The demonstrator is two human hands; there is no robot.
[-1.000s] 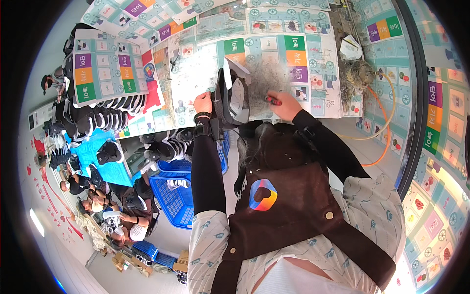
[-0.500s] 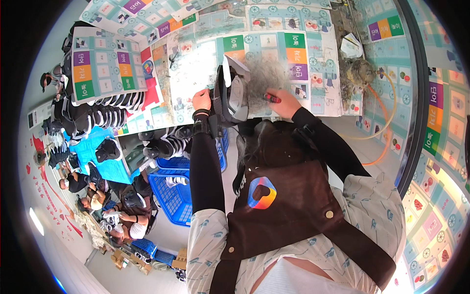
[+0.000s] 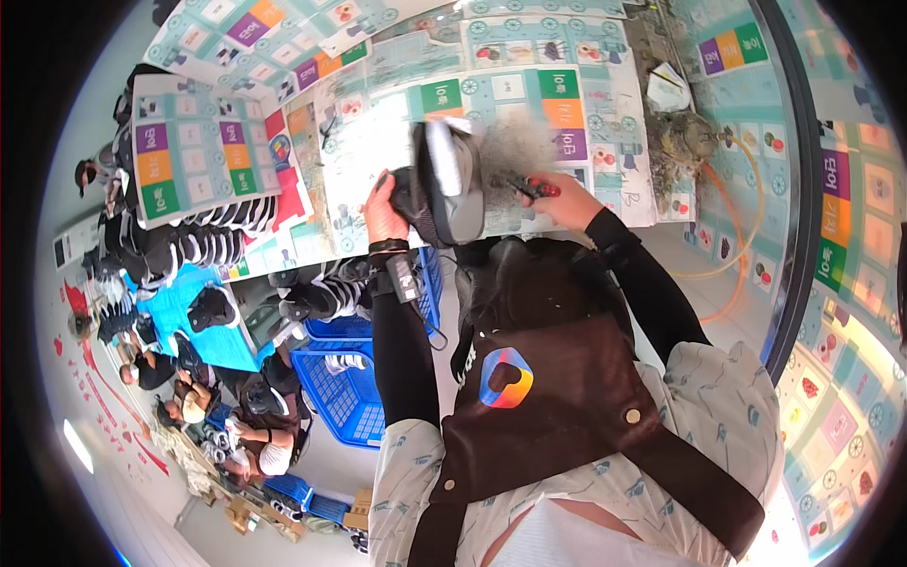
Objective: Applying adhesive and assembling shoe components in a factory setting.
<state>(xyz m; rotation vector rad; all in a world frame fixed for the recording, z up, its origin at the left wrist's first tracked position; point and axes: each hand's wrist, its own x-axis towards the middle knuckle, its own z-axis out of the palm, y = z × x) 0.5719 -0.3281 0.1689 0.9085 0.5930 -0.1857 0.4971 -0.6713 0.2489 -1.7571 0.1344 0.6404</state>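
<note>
Head view gave me the work at the near edge of the worktop (image 3: 350, 151), whose surface was covered with printed sheets. A black and grey shoe (image 3: 463, 203) was tilted there, close to the middle of that edge, with a pale strip along its upper part. I had my left grip (image 3: 385, 210) closed on the left side of the shoe; some of its fingers were hidden, so I couldn't tell how tightly. My right grip (image 3: 565, 200) was wrapped snugly around a tool (image 3: 537, 188) with a red and black handle. Its dark end pointed at the right side of the shoe and lay just beside it; I couldn't tell whether they touched. A dark smudge (image 3: 524, 142) marked the sheets beyond the tool. Toward the left edge I saw a row of shoes (image 3: 203, 231) under a printed board (image 3: 203, 142). Below the near edge, on the left, stood a blue basket (image 3: 364, 416). Past the right edge hung a yellow hose (image 3: 759, 203). Co-workers (image 3: 274, 455) showed far off at lower left.
</note>
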